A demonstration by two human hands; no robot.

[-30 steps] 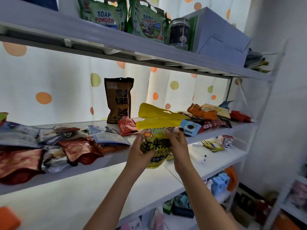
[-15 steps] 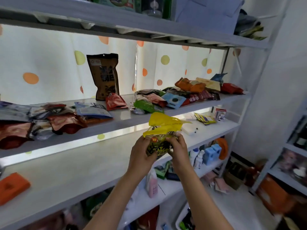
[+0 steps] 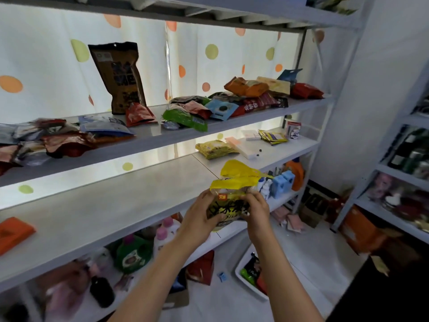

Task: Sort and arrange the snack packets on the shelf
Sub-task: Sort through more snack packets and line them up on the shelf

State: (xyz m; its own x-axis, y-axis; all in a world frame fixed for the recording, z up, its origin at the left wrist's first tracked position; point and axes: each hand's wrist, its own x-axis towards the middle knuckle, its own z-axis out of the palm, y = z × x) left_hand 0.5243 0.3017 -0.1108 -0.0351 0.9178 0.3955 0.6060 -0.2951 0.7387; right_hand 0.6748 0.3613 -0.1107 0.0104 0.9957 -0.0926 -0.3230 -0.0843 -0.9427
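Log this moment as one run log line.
left hand + right hand: hold yellow snack packet | before middle shelf | not yet placed

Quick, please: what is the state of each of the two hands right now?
Left hand: holding the yellow snack packet, fingers curled round its left side.
Right hand: holding the same packet on its right side.

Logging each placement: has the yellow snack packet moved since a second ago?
Yes. The yellow snack packet, held by both hands, dropped from the cluttered grey shelf to the white shelf's edge.
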